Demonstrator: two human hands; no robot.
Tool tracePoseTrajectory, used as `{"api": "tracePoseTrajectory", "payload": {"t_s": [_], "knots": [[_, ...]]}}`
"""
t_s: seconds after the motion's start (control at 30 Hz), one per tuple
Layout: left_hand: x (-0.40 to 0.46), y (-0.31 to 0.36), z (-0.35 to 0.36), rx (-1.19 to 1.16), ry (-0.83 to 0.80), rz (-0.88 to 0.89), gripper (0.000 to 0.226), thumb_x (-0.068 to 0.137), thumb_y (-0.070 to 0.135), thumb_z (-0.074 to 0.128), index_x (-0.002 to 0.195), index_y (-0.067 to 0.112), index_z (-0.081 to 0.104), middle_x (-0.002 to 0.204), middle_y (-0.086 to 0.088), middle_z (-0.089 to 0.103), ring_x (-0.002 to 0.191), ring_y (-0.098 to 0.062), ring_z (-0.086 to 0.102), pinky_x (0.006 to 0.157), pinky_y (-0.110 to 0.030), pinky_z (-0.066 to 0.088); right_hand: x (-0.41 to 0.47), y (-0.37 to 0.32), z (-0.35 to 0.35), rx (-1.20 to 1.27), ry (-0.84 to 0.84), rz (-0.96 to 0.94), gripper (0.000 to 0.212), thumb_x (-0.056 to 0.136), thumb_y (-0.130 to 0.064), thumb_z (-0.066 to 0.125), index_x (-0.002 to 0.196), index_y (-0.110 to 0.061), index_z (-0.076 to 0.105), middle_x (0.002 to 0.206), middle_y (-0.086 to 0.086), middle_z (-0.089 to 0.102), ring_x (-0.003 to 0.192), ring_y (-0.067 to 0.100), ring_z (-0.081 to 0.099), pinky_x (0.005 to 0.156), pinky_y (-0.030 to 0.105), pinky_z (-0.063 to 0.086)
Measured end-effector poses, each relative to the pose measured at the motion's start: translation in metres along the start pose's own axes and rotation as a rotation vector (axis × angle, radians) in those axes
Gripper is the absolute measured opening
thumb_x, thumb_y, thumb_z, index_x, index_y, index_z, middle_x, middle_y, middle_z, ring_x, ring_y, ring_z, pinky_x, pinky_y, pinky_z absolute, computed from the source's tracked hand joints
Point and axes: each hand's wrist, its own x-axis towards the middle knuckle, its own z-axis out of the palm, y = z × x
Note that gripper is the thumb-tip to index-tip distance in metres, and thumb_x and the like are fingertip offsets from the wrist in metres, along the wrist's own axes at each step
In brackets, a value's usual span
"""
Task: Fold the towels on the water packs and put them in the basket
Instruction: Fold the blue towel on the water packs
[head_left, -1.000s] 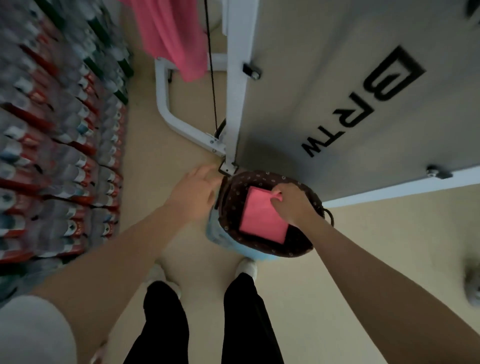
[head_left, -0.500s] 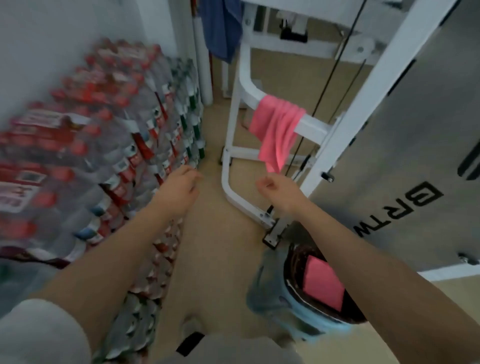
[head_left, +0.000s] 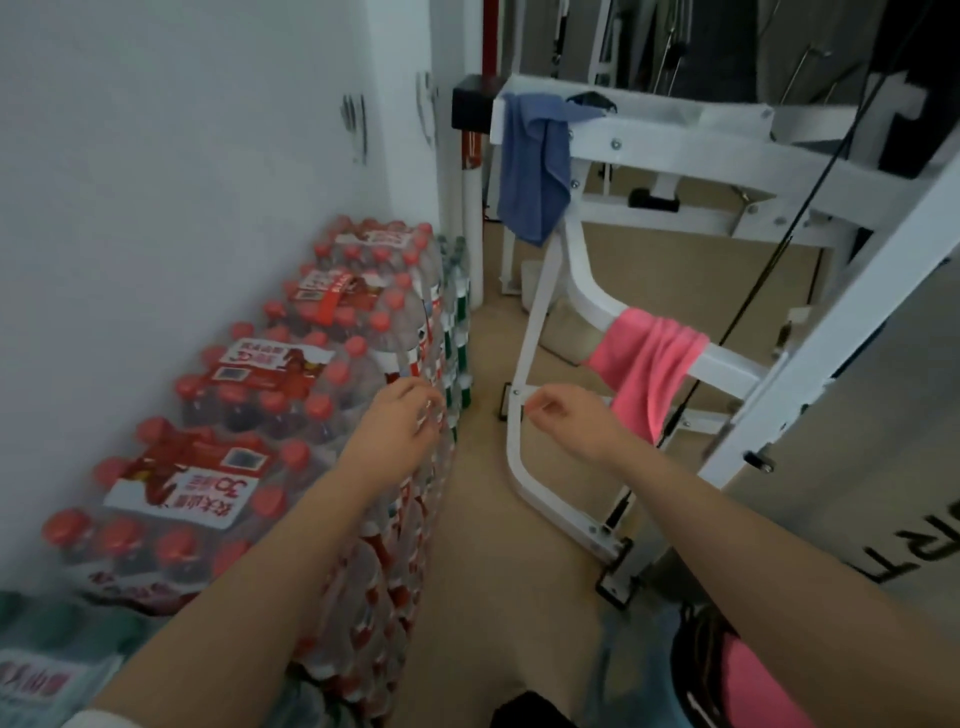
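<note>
A pink towel (head_left: 649, 364) hangs over a white bar of the gym machine, just right of my right hand (head_left: 563, 423), which is loosely curled and holds nothing. My left hand (head_left: 402, 418) is raised with fingers apart above the edge of the stacked water packs (head_left: 249, 415), also holding nothing. A blue towel (head_left: 532, 166) hangs from the machine's upper frame farther back. At the bottom right, my right forearm partly covers the basket (head_left: 693, 660), and a folded pink towel (head_left: 753, 686) lies inside it.
The white gym machine frame (head_left: 540, 467) with black cables stands on the right, and a grey panel with black letters lies beyond it. A white wall runs behind the water packs on the left. A narrow strip of beige floor (head_left: 483, 545) lies between them.
My right hand let go of the folded pink towel in the basket. Both hands rose, and my view lifted toward the hanging pink towel and the water packs.
</note>
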Motion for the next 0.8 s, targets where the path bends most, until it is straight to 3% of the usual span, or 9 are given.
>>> {"api": "tracePoseTrajectory", "payload": {"t_s": [0.27, 0.37, 0.57, 0.67, 0.73, 0.8], "knots": [[0.057, -0.020, -0.012, 0.001, 0.047, -0.044, 0.035, 0.090, 0.013, 0.049, 0.125, 0.012, 0.052, 0.134, -0.003, 0.046, 0.128, -0.023, 0.036, 0.104, -0.028, 0.028, 0.072, 0.004, -0.017, 0.087, 0.046, 0.023, 0.022, 0.093, -0.017, 0.049, 0.109, -0.010, 0.062, 0.115, 0.008, 0.064, 0.104, 0.022, 0.059, 0.089, 0.033, 0.047], [0.093, -0.029, -0.008, -0.011, 0.059, -0.089, 0.035, 0.091, 0.015, 0.049, 0.126, 0.012, 0.051, 0.132, -0.004, 0.047, 0.126, -0.022, 0.038, 0.102, -0.026, 0.028, 0.109, 0.018, -0.023, 0.157, 0.063, 0.038, 0.024, 0.094, -0.019, 0.049, 0.115, -0.012, 0.058, 0.118, 0.005, 0.061, 0.108, 0.020, 0.057, 0.088, 0.028, 0.044], [0.213, -0.022, 0.004, -0.108, 0.124, -0.164, 0.041, 0.093, 0.017, 0.047, 0.133, 0.010, 0.044, 0.135, -0.005, 0.047, 0.126, -0.021, 0.042, 0.097, -0.023, 0.031, 0.221, 0.050, -0.067, 0.349, 0.148, 0.133, 0.040, 0.093, -0.018, 0.051, 0.133, -0.014, 0.045, 0.140, 0.003, 0.045, 0.125, 0.020, 0.045, 0.096, 0.029, 0.038], [0.276, -0.011, 0.004, -0.148, 0.130, -0.199, 0.043, 0.093, 0.016, 0.047, 0.135, 0.010, 0.041, 0.139, -0.006, 0.046, 0.124, -0.020, 0.045, 0.094, -0.021, 0.034, 0.277, 0.059, -0.103, 0.365, 0.138, 0.139, 0.042, 0.093, -0.017, 0.050, 0.134, -0.014, 0.043, 0.139, 0.007, 0.045, 0.117, 0.024, 0.049, 0.095, 0.033, 0.042], [0.316, -0.005, 0.002, -0.150, 0.131, -0.179, 0.044, 0.093, 0.014, 0.048, 0.135, 0.008, 0.040, 0.138, -0.007, 0.046, 0.126, -0.020, 0.044, 0.094, -0.018, 0.031, 0.316, 0.062, -0.125, 0.411, 0.141, 0.129, 0.039, 0.092, -0.015, 0.050, 0.131, -0.010, 0.045, 0.134, 0.012, 0.048, 0.112, 0.029, 0.052, 0.098, 0.042, 0.045], [0.354, -0.004, -0.005, -0.130, 0.144, -0.154, 0.047, 0.092, 0.014, 0.049, 0.137, 0.010, 0.038, 0.137, -0.005, 0.047, 0.127, -0.021, 0.042, 0.096, -0.019, 0.030, 0.357, 0.063, -0.146, 0.422, 0.160, 0.092, 0.044, 0.092, -0.014, 0.050, 0.135, -0.011, 0.040, 0.140, 0.010, 0.044, 0.121, 0.028, 0.047, 0.101, 0.044, 0.042]]}}
